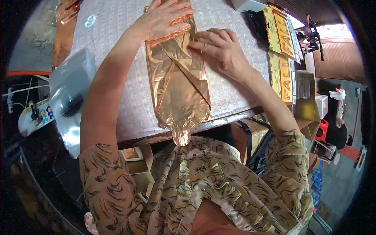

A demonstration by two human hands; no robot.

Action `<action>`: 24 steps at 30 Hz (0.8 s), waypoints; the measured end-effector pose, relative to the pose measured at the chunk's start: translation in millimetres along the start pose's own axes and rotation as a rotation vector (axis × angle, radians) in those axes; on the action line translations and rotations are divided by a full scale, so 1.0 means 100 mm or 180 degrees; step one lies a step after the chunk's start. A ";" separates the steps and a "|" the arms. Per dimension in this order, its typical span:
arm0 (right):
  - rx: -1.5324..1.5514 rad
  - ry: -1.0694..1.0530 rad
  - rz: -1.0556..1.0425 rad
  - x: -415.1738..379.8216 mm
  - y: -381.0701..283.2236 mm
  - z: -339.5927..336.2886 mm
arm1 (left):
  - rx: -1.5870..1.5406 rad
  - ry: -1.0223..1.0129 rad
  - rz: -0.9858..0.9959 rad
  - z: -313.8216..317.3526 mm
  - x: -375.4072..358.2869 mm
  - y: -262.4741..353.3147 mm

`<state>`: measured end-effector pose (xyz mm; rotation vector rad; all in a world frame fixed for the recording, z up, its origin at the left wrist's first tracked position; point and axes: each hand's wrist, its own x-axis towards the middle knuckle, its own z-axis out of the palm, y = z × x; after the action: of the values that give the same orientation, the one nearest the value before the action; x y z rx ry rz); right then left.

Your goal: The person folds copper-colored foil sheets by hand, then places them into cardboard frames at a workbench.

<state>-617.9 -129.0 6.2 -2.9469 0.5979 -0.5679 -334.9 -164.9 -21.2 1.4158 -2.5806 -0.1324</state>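
1. A rose-gold foil balloon [178, 78], deflated and folded into a long strip, lies on the table [129, 105] and runs from its far middle to its near edge.
2. The balloon's narrow neck hangs over the near edge of the table, toward the person's patterned blouse [203, 184].
3. The left hand [164, 19] lies flat and fully open on the far end of the balloon, fingers spread and palm down; it presses the foil and grips nothing.
4. The right hand [221, 49] rests just beside it on the balloon's right edge, fingers loosely curled with the tips on the foil; whether it pinches a fold I cannot tell.
5. A clear plastic bag [72, 98] lies at the left edge of the table and hangs partly over it.
6. Yellow cards printed "FALL" [285, 74] sit along the right edge, well apart from the balloon.
7. More copper-coloured foil [64, 23] lies at the far left corner.
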 end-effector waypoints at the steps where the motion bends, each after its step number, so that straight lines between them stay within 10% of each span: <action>1: 0.0016 0.0009 -0.0021 -0.01 0.01 0.05 | -0.0039 0.0743 0.0617 0.23 0.02 -0.17; 3: -0.0182 -0.0014 -0.0088 -0.08 0.03 0.13 | -0.0098 0.1469 0.1234 0.25 0.00 -0.17; 5: -0.0174 0.0007 -0.0074 -0.10 0.04 0.14 | -0.0088 -0.0020 -0.0003 -0.12 -0.02 0.10; 18: -0.0142 -0.0007 0.0078 -0.12 0.04 0.15 | -0.0420 0.1123 0.0390 -0.57 -0.35 -0.04; 24: -0.0098 0.0072 0.0074 -0.13 0.07 0.18 | -0.0218 0.0242 0.0448 -0.58 -1.30 0.47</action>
<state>-624.9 -130.0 -15.9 -2.9619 0.6480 -0.5958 -293.4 -29.3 27.2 1.1884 -2.5768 -0.1420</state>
